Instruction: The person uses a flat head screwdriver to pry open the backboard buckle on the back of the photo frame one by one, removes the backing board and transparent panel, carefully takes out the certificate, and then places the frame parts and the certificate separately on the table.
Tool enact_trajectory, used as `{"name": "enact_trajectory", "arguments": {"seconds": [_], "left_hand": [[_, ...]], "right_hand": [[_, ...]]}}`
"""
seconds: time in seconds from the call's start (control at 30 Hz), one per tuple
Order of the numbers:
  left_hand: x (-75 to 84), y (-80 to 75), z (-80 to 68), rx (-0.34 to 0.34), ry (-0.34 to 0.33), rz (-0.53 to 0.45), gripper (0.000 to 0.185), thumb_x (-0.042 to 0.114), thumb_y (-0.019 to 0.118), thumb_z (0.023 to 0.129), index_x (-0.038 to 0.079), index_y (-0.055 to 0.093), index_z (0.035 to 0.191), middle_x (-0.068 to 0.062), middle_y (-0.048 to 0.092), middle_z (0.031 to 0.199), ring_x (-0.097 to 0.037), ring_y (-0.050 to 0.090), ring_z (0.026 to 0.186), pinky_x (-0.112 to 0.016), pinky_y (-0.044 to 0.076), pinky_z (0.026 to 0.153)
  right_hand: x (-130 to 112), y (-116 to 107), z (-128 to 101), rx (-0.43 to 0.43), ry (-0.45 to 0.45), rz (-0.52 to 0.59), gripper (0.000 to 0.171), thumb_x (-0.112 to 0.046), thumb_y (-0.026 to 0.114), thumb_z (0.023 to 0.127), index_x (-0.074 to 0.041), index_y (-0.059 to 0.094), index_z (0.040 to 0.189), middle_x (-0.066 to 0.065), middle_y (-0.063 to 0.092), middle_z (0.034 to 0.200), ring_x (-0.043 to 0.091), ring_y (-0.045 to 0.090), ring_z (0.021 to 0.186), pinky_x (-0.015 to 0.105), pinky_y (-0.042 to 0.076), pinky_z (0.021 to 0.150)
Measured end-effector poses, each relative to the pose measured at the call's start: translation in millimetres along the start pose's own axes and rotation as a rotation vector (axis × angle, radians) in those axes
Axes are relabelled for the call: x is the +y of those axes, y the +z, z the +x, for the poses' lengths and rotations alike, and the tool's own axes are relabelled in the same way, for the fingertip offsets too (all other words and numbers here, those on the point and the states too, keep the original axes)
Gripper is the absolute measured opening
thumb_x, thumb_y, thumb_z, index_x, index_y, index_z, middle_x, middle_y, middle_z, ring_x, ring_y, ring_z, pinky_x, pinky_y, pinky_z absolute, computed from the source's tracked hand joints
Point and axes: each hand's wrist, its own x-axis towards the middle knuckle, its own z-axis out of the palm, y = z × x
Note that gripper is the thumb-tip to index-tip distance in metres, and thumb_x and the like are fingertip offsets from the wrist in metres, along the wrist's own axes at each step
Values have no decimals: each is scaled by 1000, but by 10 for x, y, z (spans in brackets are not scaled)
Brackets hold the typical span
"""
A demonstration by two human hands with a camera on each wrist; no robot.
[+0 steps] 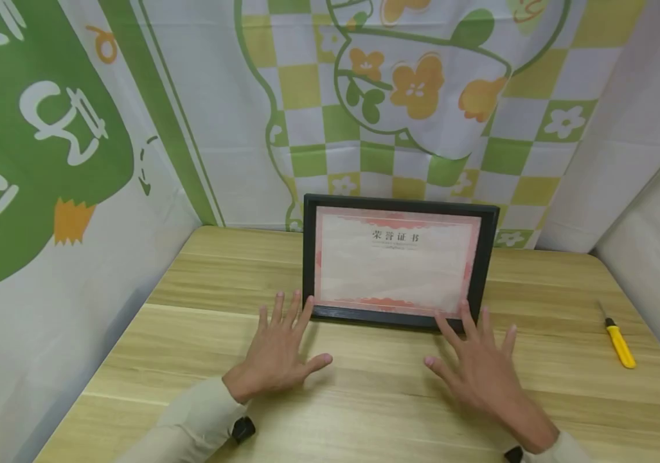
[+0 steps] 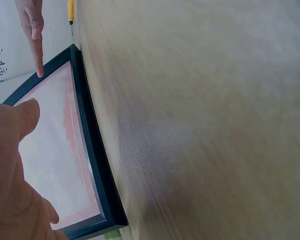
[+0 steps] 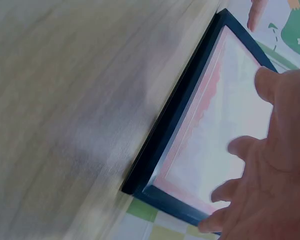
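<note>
Head view, and a patterned cloth (image 1: 416,93) fills twelve o'clock, with the wood-grain table (image 1: 220,276) spreading out below it! Up at the table's twelve o'clock, the black frame (image 1: 376,316) stands on a long edge, a pink-bordered certificate (image 1: 396,273) inside. It looks light for its size, I judge, stiff along the bars and perhaps slick and breakable across the face, so the place to hold is the side bars, three and nine o'clock, palms off the middle. And the hands! Left hand (image 1: 279,352) at the frame's eight o'clock, right hand (image 1: 482,363) near five, fingers straight and spread, neither gripping anything; whether any fingertips touch the frame, I cannot tell. Smallest of all, a yellow-handled screwdriver (image 1: 620,344) lies between three and four o'clock, well apart from everything.
</note>
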Motion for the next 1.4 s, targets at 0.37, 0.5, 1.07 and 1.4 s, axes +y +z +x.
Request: {"name": "enact_trajectory", "arguments": {"seconds": [0.37,0.5,1.07,1.4], "left_hand": [[-75,-52,113,-27,-59,-232,111,68,51,89,-3,-3,155,-21,-3,164,-45,3,151,-64,15,120],[-98,-62,168,-27,-66,-265,110,67,52,89,-2,-4,155,-21,-4,164,-44,2,151,-61,15,121],[-208,-95,399,-28,-117,-608,105,62,52,93,8,-12,157,-17,3,165,-40,26,147,-55,29,118],[-290,-96,560,34,9,-786,85,43,54,99,6,4,157,-23,28,158,-39,41,139,-54,40,112]], "right_hand": [[186,-113,103,42,13,33,82,-61,52,93,-23,19,159,26,5,163,59,10,144,89,8,98],[252,-134,133,53,17,55,84,-59,53,93,-23,16,159,26,3,163,61,12,143,89,11,96],[415,-150,227,122,-37,244,86,-45,59,95,-16,10,159,24,-6,164,62,27,137,77,32,99],[480,-181,322,112,4,431,95,-40,60,96,-23,-9,158,16,-5,166,51,15,147,73,28,105]]}}
